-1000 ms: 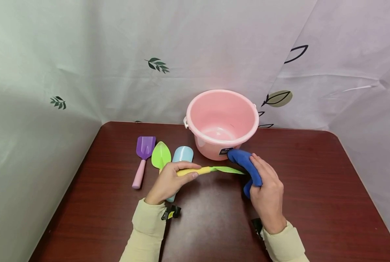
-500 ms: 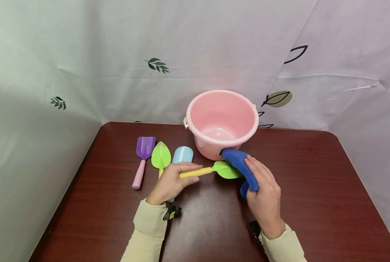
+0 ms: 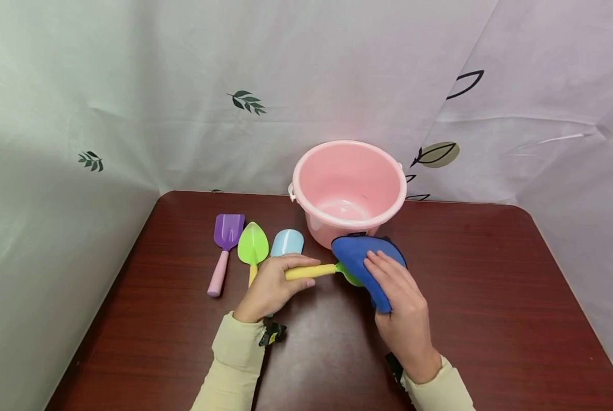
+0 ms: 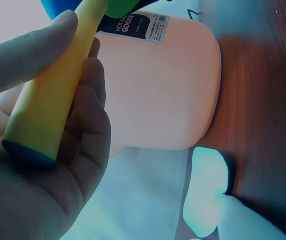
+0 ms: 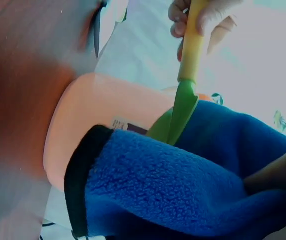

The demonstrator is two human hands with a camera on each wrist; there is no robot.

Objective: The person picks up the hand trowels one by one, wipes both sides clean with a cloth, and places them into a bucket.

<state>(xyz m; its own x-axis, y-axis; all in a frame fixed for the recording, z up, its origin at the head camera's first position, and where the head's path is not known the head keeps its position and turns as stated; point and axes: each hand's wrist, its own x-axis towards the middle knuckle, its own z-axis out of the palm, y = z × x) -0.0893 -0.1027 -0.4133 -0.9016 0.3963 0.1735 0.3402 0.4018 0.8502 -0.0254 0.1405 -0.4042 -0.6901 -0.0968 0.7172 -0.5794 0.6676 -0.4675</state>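
My left hand [image 3: 272, 286] grips the yellow handle of a toy trowel [image 3: 310, 271], holding it above the table with its green blade pointing right. In the left wrist view the fingers and thumb wrap round that handle [image 4: 53, 95]. A blue cloth [image 3: 360, 260], fleecy with a dark edge, is in my right hand [image 3: 404, 314], pinched between fingers and thumb. The cloth folds over the trowel's blade and hides most of it. In the right wrist view part of the green blade [image 5: 175, 120] shows between the folds of the cloth [image 5: 152, 175].
Behind the hands stands a pink bucket [image 3: 316, 228]. On the left of the table [image 3: 491, 297] lie a purple shovel [image 3: 229, 231] with a pink handle, a second green trowel [image 3: 253, 244] and a light blue scoop [image 3: 288, 242], partly hidden by the left hand. White patterned fabric surrounds the table.
My right hand has moved left with the cloth, which now covers most of the blade. The trowel's blade has turned from edge-on to flatter. The left hand has shifted slightly right.
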